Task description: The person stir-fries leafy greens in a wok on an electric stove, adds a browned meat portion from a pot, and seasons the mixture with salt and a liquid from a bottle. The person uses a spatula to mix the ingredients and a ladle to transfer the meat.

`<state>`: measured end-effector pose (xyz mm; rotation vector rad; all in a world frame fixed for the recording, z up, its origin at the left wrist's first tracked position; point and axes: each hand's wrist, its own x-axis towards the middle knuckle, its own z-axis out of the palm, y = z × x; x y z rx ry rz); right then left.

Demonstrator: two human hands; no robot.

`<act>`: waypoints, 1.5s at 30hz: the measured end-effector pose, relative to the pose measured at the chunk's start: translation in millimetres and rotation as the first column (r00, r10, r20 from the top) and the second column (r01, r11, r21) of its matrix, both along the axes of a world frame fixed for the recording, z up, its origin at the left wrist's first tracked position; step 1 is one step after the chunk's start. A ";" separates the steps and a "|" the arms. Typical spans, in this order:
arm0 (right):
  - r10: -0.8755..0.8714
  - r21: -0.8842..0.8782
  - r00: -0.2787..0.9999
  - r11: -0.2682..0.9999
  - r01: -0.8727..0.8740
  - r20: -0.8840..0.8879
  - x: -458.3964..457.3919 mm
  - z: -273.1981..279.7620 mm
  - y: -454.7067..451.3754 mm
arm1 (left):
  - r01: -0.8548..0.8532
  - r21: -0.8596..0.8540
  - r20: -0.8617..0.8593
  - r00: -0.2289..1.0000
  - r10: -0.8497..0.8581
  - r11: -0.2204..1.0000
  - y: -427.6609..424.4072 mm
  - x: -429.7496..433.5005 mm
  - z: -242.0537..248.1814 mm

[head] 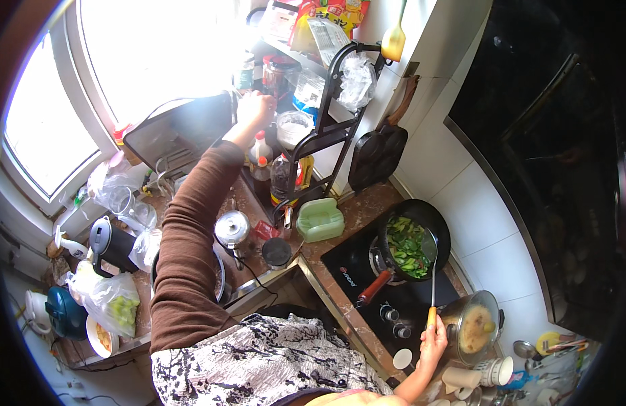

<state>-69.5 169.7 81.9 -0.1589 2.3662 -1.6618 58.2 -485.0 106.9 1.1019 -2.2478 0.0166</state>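
Observation:
My left hand (255,109) reaches to the rack by the window, among jars and just above a tub of white powder (294,128). Its fingers look curled, but glare hides whether they hold anything. My right hand (432,339) is closed round the yellow handle of a metal ladle (433,284). The ladle's bowl rests against the inner side of a black wok (441,213), at the edge of chopped green vegetables (408,247). The wok sits on the gas stove (356,264), its red-brown handle pointing towards me.
A glass-lidded pot (476,330) stands right of the wok. Sauce and oil bottles (281,177) crowd the black rack (318,139). A silver pot (232,228), a green container (320,220) and an electric kettle (115,246) stand on the counter. A black range hood (546,152) overhangs the right side.

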 end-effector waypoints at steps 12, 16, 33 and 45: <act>0.036 -0.019 0.999 0.999 -0.035 0.019 -2.7 -3.5 -2.6 | 0.593 0.292 0.030 0.778 -0.627 0.750 57.0 -15.0 41.0; 0.018 -0.032 0.998 0.999 -0.016 0.062 1.4 -2.2 0.0 | 0.567 0.304 0.068 0.789 -0.611 0.766 58.9 -23.4 49.9; 0.074 -0.048 0.997 0.996 -0.075 -0.010 3.7 -4.9 2.1 | 0.256 0.178 -0.193 0.956 -0.221 0.950 50.1 -5.8 29.4; 0.057 -0.105 0.993 0.993 -0.046 0.103 8.3 8.9 -0.1 | 0.270 0.536 -0.411 0.911 -0.032 0.800 28.0 6.6 18.2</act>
